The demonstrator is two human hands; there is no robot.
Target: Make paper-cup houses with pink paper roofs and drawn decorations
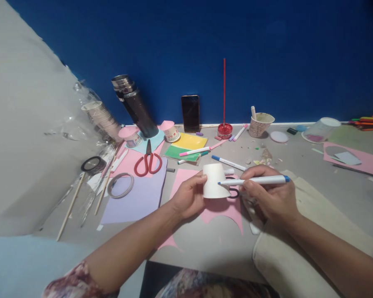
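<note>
My left hand [191, 194] is closed around the left side of a white paper cup [216, 182], which is upside down with its wide rim at the bottom. In my right hand [272, 194] is a white marker [261, 180] with a blue end and a blue tip. That tip points left and meets or nearly meets the cup's side; I cannot tell which. Behind the cup, dark scissor handles [235, 193] show in part. Under it lies pink paper [186, 182] with a curved cut-out. A second blue-capped marker [228, 162] rests just beyond the cup.
Red-handled scissors [148, 163] and a tape roll [120, 185] lie on purple paper [136, 207] at left. Farther back stand a dark flask [139, 111], a phone [190, 114], stacked paper cups [102, 118] and two pink-topped cups. A beige cloth [323, 223] spreads under my right forearm.
</note>
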